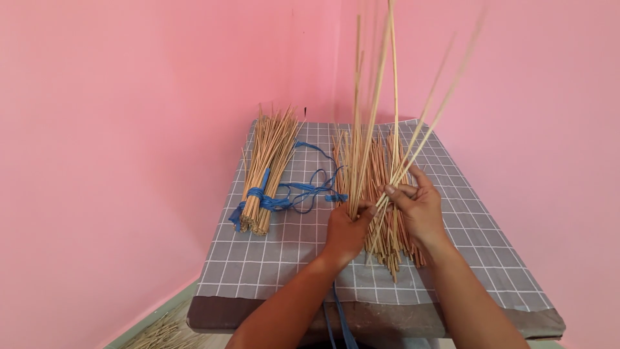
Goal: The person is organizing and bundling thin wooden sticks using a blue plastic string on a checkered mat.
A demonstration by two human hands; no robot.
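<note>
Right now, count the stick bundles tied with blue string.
1: the tied stick bundle lies at the table's left. The loose stick pile under both hands is untied; more sticks on the floor are unclear.

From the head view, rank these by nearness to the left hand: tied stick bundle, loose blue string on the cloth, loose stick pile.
1. Loose stick pile: touching the left hand, on its right.
2. Loose blue string: just up-left.
3. Tied stick bundle: farthest, at the table's left edge.

Free cloth front-left of table (258, 265); tied stick bundle (265, 174) w/ blue strap (303, 190) blocks left, loose stick pile (387, 194) blocks centre-right; walls close.
</note>
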